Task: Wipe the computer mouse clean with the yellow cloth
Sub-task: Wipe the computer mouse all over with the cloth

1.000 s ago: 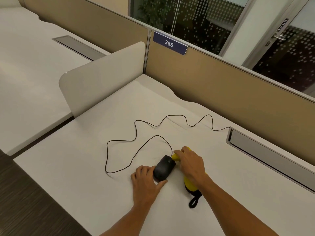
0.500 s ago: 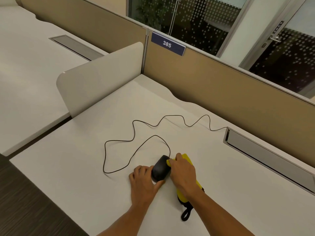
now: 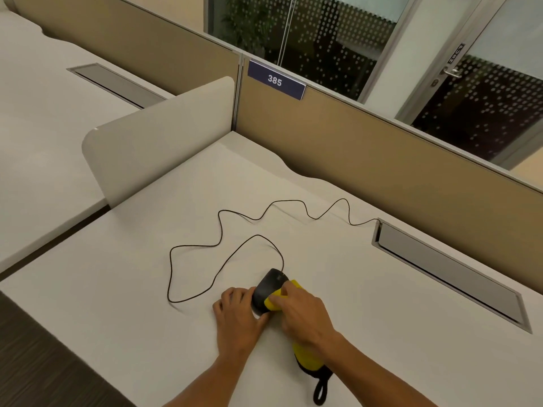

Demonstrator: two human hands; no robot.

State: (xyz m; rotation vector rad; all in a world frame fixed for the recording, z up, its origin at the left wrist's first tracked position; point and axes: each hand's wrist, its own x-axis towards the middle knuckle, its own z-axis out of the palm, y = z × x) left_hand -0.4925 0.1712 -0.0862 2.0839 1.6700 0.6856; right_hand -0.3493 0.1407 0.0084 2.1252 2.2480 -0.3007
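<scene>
You have one legible marking: the number "385" in white on a dark blue plate [image 3: 275, 80], fixed to the partition's [image 3: 338, 148] top edge. The door sign [image 3: 455, 55] is unreadable.

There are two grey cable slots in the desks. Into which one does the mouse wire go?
The slot on the right, in the desk where the hands work. The black wire ends at its left corner. The other slot, far left, has no wire.
</scene>
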